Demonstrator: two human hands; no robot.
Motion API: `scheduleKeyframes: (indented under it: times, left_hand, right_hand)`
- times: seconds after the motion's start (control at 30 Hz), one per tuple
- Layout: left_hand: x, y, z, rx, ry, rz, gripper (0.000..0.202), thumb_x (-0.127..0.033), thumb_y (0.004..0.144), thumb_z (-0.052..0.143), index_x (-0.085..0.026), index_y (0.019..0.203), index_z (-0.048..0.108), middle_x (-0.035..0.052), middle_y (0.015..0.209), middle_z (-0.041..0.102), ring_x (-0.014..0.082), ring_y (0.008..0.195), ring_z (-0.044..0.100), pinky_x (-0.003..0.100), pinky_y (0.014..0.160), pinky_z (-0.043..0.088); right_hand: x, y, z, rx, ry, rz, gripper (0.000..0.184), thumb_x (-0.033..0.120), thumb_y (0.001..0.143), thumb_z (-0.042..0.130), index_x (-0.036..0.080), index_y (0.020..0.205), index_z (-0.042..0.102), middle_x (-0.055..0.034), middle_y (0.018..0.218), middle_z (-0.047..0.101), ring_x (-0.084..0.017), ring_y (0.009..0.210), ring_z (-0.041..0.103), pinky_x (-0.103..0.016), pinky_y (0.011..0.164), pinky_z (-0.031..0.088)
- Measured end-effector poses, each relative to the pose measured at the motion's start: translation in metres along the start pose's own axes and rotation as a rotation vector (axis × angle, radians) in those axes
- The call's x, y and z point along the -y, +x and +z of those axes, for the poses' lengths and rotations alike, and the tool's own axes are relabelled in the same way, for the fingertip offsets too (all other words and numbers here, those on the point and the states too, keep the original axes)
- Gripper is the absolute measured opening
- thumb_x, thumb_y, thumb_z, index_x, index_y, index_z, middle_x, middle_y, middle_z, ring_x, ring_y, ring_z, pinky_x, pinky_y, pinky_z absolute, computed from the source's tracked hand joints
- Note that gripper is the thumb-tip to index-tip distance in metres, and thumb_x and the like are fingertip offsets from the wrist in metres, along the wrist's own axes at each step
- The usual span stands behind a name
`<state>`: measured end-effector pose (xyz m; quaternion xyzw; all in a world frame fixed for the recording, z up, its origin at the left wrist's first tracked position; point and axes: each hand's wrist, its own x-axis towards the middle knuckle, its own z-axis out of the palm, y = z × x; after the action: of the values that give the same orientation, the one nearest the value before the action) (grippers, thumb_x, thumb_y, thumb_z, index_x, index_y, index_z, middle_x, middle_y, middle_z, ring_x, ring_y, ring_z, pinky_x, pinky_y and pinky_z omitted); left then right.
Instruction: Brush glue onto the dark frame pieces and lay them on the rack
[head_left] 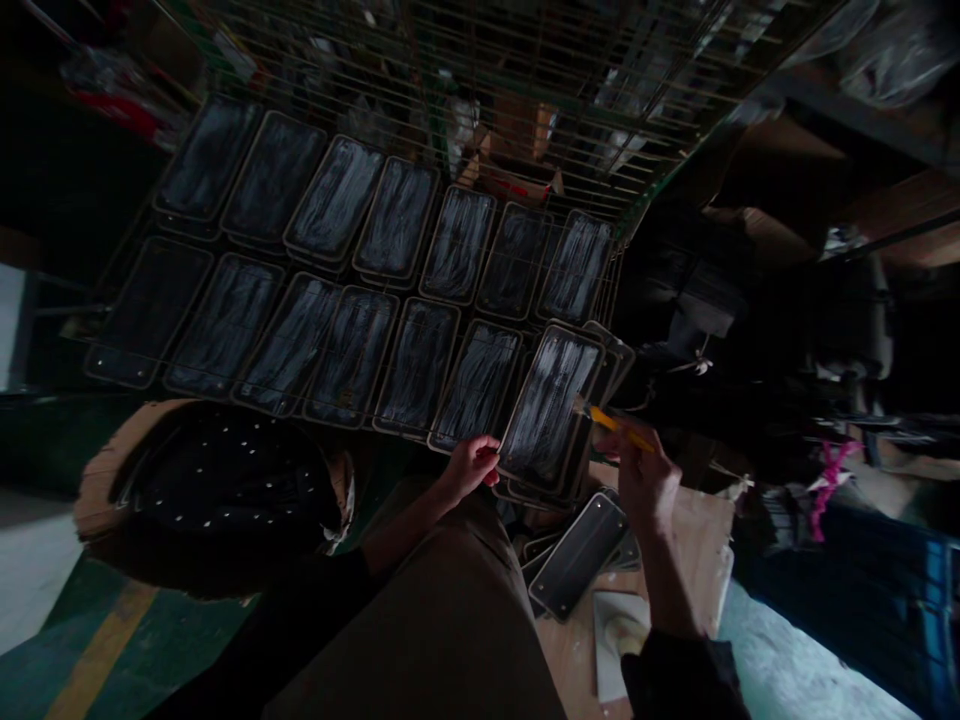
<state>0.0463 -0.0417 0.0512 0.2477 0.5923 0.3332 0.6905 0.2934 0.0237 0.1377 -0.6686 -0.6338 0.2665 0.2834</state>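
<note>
My right hand (646, 475) is closed around a paintbrush (619, 423) with a yellow handle. Its bristles are at the right side of a dark rectangular panel (551, 400), whose face carries white streaks. At that panel's lower left corner, my left hand (474, 466) pinches the edge between thumb and fingers. The panel lies on top of several similar ones, stacked at the right end of a wire rack. Two rows of dark panels (416, 365) cover the rack, most with whitish streaks on them.
A wire cage (585, 150) stands behind the rack. Below left is a torn cardboard container (124, 450) with dark contents. On a wooden board (701, 530) near my right arm are more dark panels (581, 555) and a white pad (609, 655). A blue crate (885, 600) stands at right.
</note>
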Motion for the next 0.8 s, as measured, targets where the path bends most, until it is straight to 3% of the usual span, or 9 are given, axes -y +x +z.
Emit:
scheduleKeyframes:
  times: [0.1,0.17,0.37,0.47,0.67,0.8]
  left_hand:
    - [-0.002,-0.003,0.002,-0.027,-0.017,0.019,0.027,-0.026,0.074,0.064,-0.011,0.096,0.060,-0.0026,0.056,0.061,0.0119,0.044,0.061,0.020,0.044,0.044]
    - [-0.003,-0.007,0.002,-0.047,-0.044,0.021,0.029,-0.027,0.074,0.065,-0.011,0.098,0.060,-0.0017,0.061,0.063,0.0121,0.047,0.062,0.020,0.045,0.045]
    - [0.003,-0.005,0.003,-0.030,-0.118,-0.031,0.035,-0.029,0.074,0.067,-0.010,0.103,0.059,-0.0020,0.060,0.062,0.0133,0.048,0.064,0.022,0.049,0.048]
    - [0.009,0.000,0.002,-0.011,-0.129,-0.042,0.036,-0.032,0.074,0.069,-0.010,0.101,0.059,-0.0023,0.059,0.061,0.0129,0.047,0.063,0.021,0.047,0.047]
    - [0.013,0.006,-0.001,0.043,-0.103,-0.033,0.041,-0.037,0.072,0.071,-0.011,0.100,0.058,-0.0035,0.061,0.060,0.0128,0.046,0.063,0.021,0.045,0.047]
    - [0.008,0.008,-0.001,0.051,-0.088,-0.043,0.037,-0.035,0.072,0.068,-0.012,0.099,0.056,-0.0050,0.061,0.058,0.0119,0.044,0.061,0.020,0.043,0.046]
  right_hand:
    - [0.001,0.018,0.012,-0.051,-0.006,-0.032,0.037,0.046,0.098,0.042,0.019,0.115,0.060,-0.0021,0.077,0.070,-0.017,0.067,0.069,-0.028,0.064,0.056]
    - [0.000,0.012,0.015,-0.009,-0.025,-0.023,0.038,0.046,0.098,0.041,0.019,0.114,0.060,-0.0021,0.076,0.071,-0.017,0.067,0.070,-0.028,0.063,0.056]
    - [0.013,-0.060,0.002,0.250,-0.048,0.116,0.032,0.047,0.097,0.043,0.022,0.111,0.058,-0.0009,0.071,0.069,-0.018,0.058,0.068,-0.028,0.053,0.055]
    - [0.027,-0.073,-0.004,0.346,-0.005,0.191,0.030,0.047,0.097,0.041,0.023,0.107,0.057,0.0001,0.068,0.068,-0.017,0.057,0.067,-0.027,0.053,0.055]
    - [0.053,-0.020,0.004,0.305,0.174,0.189,0.034,0.051,0.095,0.045,0.021,0.106,0.058,-0.0003,0.068,0.068,-0.017,0.059,0.067,-0.026,0.054,0.056]
    - [0.051,0.025,0.022,0.149,0.274,0.135,0.035,0.052,0.093,0.051,0.020,0.104,0.060,-0.0015,0.073,0.069,-0.017,0.061,0.067,-0.025,0.054,0.055]
